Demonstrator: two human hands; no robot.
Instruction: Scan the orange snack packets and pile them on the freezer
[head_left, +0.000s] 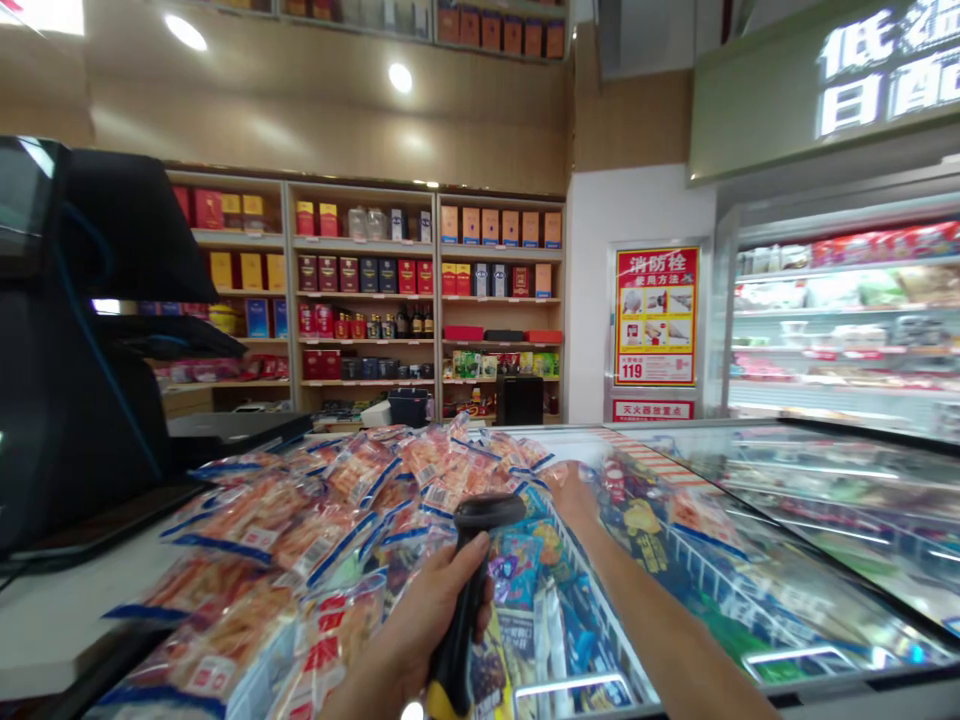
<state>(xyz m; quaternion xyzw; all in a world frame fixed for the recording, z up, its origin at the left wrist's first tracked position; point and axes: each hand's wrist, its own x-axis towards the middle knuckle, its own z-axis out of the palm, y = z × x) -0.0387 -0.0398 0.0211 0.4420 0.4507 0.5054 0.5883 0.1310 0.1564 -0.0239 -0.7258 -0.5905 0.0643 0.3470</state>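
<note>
Scanner in the left hand, right hand out on the snack packets.

The scanner (469,590), black with a yellow base, stands upright low in the middle of the view, its head level with the near edge of the packets (315,520). The left hand (420,640) grips its handle, fingers (480,600) clamped round it. The right hand (574,492) reaches forward and rests on the far right side of the pile; whether its fingers are apart or together cannot be told. The packets, orange with blue edges, heap across the tabletop (52,610) and over the freezer (750,570), whose glass lid shows more goods beneath. A dark till screen (67,340) stands at the left. Shelves (360,295) of boxes and bottles line the back wall, a chiller (847,320) the right.
</note>
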